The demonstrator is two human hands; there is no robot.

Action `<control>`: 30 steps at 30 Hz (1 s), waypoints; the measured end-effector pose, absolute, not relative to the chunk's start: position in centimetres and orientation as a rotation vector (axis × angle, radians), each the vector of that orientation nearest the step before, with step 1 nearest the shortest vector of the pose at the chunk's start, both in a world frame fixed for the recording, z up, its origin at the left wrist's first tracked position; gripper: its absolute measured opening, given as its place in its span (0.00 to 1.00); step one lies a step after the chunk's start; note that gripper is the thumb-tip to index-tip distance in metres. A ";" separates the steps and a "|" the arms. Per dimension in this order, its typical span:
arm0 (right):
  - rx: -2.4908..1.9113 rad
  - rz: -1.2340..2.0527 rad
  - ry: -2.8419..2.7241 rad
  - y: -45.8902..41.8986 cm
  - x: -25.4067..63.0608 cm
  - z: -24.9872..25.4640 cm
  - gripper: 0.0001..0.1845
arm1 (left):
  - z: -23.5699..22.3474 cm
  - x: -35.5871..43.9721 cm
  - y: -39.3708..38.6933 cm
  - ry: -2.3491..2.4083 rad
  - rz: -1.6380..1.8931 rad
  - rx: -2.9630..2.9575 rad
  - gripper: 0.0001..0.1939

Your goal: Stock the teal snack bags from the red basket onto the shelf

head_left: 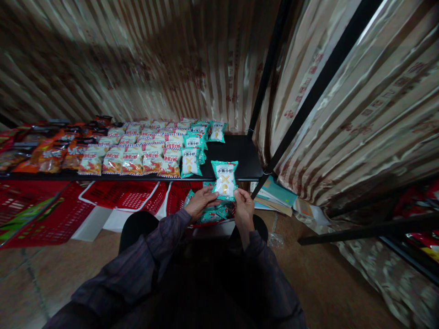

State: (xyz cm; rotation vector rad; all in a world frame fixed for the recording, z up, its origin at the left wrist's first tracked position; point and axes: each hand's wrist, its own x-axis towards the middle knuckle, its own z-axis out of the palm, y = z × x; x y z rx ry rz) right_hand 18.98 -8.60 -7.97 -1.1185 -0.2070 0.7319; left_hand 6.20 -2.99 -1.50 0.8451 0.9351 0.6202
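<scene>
A teal and white snack bag (224, 178) is pinched at its lower corners between my left hand (202, 201) and my right hand (243, 205). It stands face up at the front edge of the black shelf (236, 155), its printed front towards me. Left of it, a short row of matching teal snack bags (190, 162) lies on the shelf, and one more teal bag (217, 131) rests at the back. Beneath my hands, more teal bags (216, 214) fill a red basket (176, 194), partly hidden by my arms.
White and orange snack bags (132, 160) stand in rows further left, beside orange bags (51, 153). Red baskets (44, 214) sit under the shelf. A black shelf post (308, 100) rises at the right. Flat cartons (277, 194) lie on the floor, and curtains (154, 59) hang behind.
</scene>
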 end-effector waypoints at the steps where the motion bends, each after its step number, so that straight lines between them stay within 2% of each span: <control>1: -1.118 0.723 -0.209 -8.5 19.0 -7.9 0.21 | -1.6 6.3 -3.0 0.963 0.620 0.845 0.18; 6: -1.144 0.721 -0.210 -8.1 19.2 -7.6 0.21 | -1.5 6.8 -2.9 1.004 0.641 0.890 0.18; 17: -1.136 0.768 -0.203 -7.6 20.0 -6.4 0.21 | -0.6 7.7 -2.1 0.993 0.644 0.869 0.12; 30: -1.201 0.723 -0.317 -6.5 21.6 -6.2 0.24 | -1.1 9.4 -0.8 0.941 0.747 0.919 0.14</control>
